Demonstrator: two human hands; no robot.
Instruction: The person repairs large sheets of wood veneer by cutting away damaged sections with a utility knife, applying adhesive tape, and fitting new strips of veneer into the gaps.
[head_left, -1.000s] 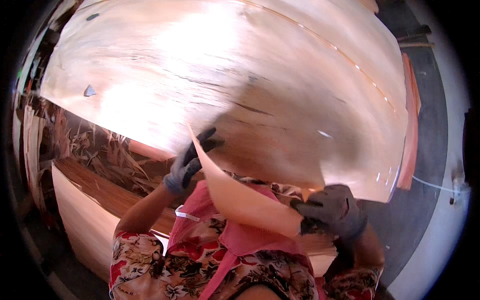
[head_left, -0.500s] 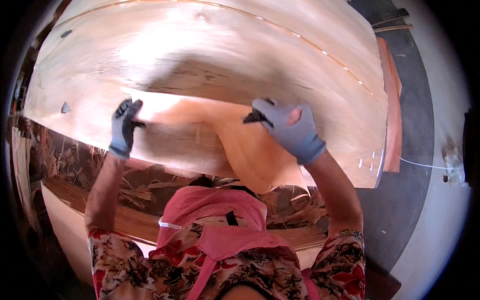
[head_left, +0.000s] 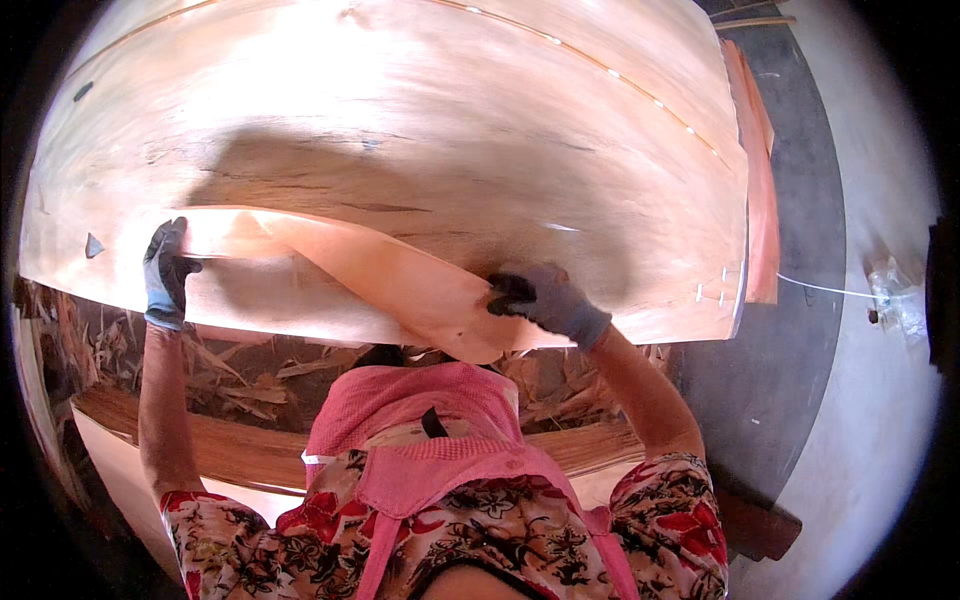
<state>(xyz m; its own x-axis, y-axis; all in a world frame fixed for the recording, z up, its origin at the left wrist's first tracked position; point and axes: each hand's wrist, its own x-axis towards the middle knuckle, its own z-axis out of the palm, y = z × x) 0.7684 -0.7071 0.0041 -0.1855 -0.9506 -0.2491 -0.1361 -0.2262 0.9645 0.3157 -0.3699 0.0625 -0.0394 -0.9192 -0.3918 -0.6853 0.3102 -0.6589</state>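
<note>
Holding veneer strip (head_left: 390, 272) over sheet (head_left: 450, 110)

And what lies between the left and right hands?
In the head view, a curved veneer strip stretches from the left hand to the right hand, over a larger sheet.

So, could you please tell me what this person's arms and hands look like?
The left hand and right hand wear dark-fingered grey fabric gloves with bluish-grey cuffs. Short, cream fabric sleeves printed with red and black flowers leave both forearms bare.
</note>
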